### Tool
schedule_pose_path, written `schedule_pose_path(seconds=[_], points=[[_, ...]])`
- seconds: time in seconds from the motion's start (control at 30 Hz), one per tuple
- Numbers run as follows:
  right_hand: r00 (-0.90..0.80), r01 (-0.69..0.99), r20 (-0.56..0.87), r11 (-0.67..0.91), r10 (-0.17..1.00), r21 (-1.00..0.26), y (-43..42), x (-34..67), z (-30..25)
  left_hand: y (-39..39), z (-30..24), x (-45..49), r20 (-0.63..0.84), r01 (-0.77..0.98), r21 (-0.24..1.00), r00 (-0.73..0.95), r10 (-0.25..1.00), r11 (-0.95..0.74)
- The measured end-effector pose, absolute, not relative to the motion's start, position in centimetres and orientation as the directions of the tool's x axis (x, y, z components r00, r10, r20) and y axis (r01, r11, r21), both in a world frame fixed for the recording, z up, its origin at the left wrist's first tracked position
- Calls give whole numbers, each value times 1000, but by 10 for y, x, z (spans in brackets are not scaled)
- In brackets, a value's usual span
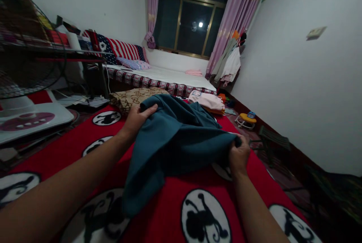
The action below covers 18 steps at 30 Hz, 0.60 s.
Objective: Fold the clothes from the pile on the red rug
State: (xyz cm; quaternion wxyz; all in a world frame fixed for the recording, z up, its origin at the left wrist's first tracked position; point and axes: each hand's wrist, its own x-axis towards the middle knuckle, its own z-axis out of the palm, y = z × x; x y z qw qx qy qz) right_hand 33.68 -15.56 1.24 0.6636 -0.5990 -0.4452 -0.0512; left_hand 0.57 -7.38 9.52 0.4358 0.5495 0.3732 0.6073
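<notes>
A teal garment (181,141) is stretched between my two hands above a red blanket (161,205) with white ovals and black figures. My left hand (138,120) grips its upper left edge, thumb on top. Its right end is bunched in my right hand (239,154), whose fingers are closed round the cloth. One flap of it hangs down at the lower left. The garment's exact kind is unclear through its folds.
Behind the garment lie a brown patterned cloth (132,99) and a folded pink garment (207,100). A fan (31,46) and a cluttered table (85,56) stand at left. A yellow stool (246,119) and a dark folding stool (274,139) are at right, a bed (172,73) beyond.
</notes>
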Motion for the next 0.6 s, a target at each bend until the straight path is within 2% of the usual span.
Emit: schedule_pose_path(seconds=[0.07, 0.1, 0.2, 0.27, 0.33, 0.43, 0.5, 0.6], points=[[512, 614, 698, 355, 501, -705, -161, 325, 19, -92, 90, 18, 403, -30, 914, 156, 902, -404], [458, 622, 728, 401, 510, -673, -164, 319, 21, -102, 86, 27, 420, 14, 895, 308, 854, -446], [209, 651, 786, 517, 582, -556, -171, 301, 26, -133, 69, 58, 320, 97, 797, 770, 552, -596], [10, 682, 762, 553, 648, -479, -172, 294, 26, -144, 58, 73, 203, 112, 739, 903, 378, -664], [-144, 723, 700, 558, 699, -408, -170, 292, 24, -144, 49, 80, 157, 142, 712, 922, 353, -687], [-254, 729, 646, 582, 720, -362, -166, 291, 21, -125, 45, 77, 281, 209, 690, 805, 523, -693], [-249, 685, 688, 626, 682, -373, -166, 288, 21, -109, 47, 73, 411, 273, 671, 636, 653, -689], [-211, 613, 770, 695, 602, -376, -170, 271, 23, -94, 53, 69, 503, 356, 645, 469, 726, -676]])
